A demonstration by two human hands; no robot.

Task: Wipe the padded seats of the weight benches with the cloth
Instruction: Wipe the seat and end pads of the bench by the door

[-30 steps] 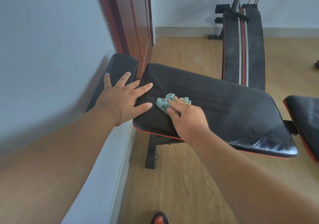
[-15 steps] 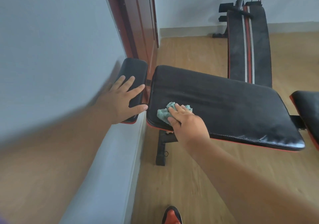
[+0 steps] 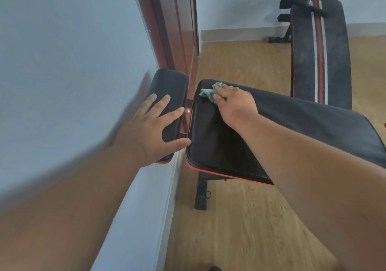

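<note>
The cloth [image 3: 208, 93] was a small, crumpled, pale green rag. I judged it light, soft and quick to bunch up, so it was best held under flat fingers with the thumb tucking in one side, not pinched by a corner. It lay at the far left corner of the big black pad [image 3: 219, 143], close to the gap between that pad and the small pad [image 3: 169, 87] beside the wall [image 3: 73, 62]. The big pad looked like smooth vinyl over foam. I expected it to give a little under pressure and let the rag slide easily, while its red-piped edge could catch loose folds.

My right hand [image 3: 234, 105] reached forward across the big pad, forearm low over the surface, palm down. Its fingers were lightly bent and pressed on top of the rag, with the thumb against the rag's near side. I read it as a press more than a closed grip, though the far fingertips were partly hidden by the cloth.

My left hand [image 3: 154, 128] was spread flat on the small pad, fingers straight and apart, holding nothing. Its thumb tip touched the edge of the big pad. A second bench [image 3: 321, 53] stood well apart on the wooden floor [image 3: 240, 229].
</note>
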